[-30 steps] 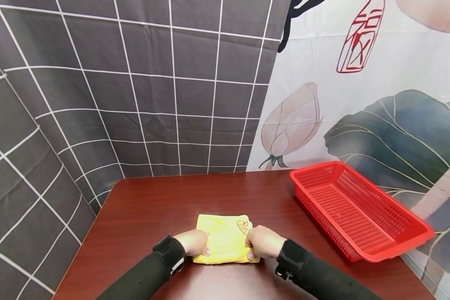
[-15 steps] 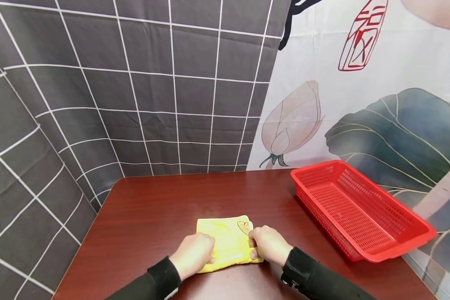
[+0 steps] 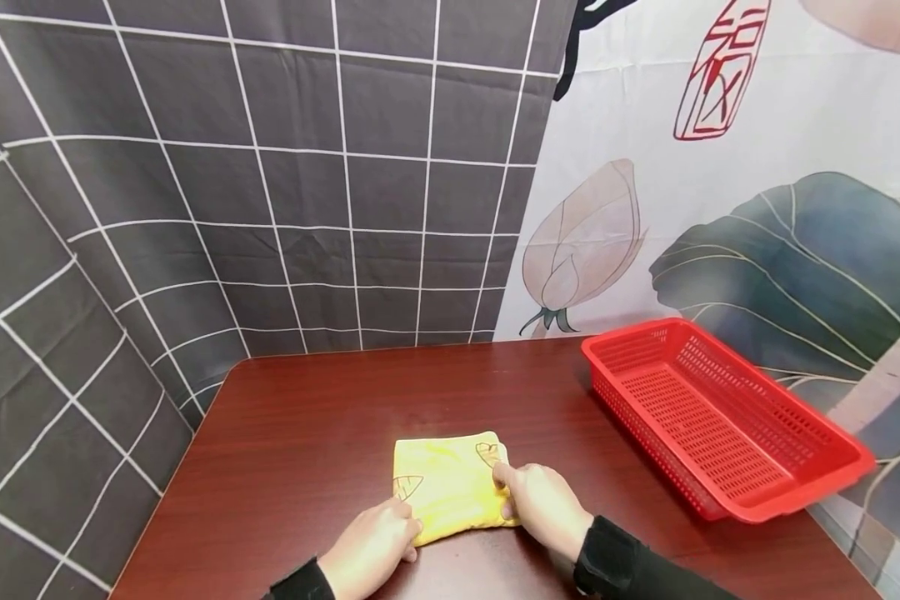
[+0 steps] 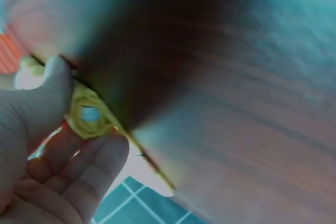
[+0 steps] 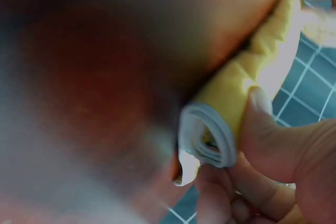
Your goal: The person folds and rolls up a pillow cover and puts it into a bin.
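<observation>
We find the folded yellow cloth on the reddish-brown wooden table, between the two hands and in front of the person. The left hand grips its near left corner; in the left wrist view we see the thumb on one side and the fingers opposite, pinching the layered edge. The right hand is at the right edge, close to the near right corner; in the right wrist view its thumb presses the yellow face while the other fingers curl beneath, so the cloth is clamped between them. That view shows the end as a loose coil with a whitish border. We cannot tell whether the gripped edge is lifted off the table.

Compared with one second ago, we note the left hand nearer the person, shifted from the left side to the near corner. The brown line motif at the cloth's left, covered half a second ago, is now exposed. The near edge, almost level at first, now slants, its left end lower in the head view. The right hand sits slightly nearer the person but keeps its hold on the same edge.

We record the red perforated plastic basket unchanged at the table's right side, well apart from the cloth.
</observation>
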{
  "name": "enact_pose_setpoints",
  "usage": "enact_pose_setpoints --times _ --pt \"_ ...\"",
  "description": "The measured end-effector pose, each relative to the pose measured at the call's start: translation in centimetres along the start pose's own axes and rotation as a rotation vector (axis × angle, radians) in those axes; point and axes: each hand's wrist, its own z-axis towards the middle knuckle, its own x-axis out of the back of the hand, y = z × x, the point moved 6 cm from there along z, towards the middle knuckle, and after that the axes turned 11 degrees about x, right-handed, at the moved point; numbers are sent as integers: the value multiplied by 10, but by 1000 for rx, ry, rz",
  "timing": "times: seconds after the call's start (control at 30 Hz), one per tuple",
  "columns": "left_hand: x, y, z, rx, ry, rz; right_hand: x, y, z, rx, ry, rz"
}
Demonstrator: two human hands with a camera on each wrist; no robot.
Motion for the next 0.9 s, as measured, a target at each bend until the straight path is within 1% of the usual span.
enact_pose_setpoints --times 0.13,0.27,0.37,0.5,0.67,0.73,0.9 --pt "-1 -5 1 25 28 5 1 -9 -7 94 49 -122" --pt "0 -3 1 31 39 25 1 -18 -13 177 29 -209" --pt "-1 -3 0 20 42 35 1 -21 -18 219 25 -226" --pt "-1 -6 0 17 56 29 2 -21 -18 218 20 -202" --pt "-3 -10 3 28 14 -13 -2 -18 -16 196 -12 -180" --pt "-4 -11 5 42 -10 -37 -3 -18 -15 192 -22 -182" --pt "-6 -15 10 111 -51 -105 -4 -17 -14 178 -23 -181"
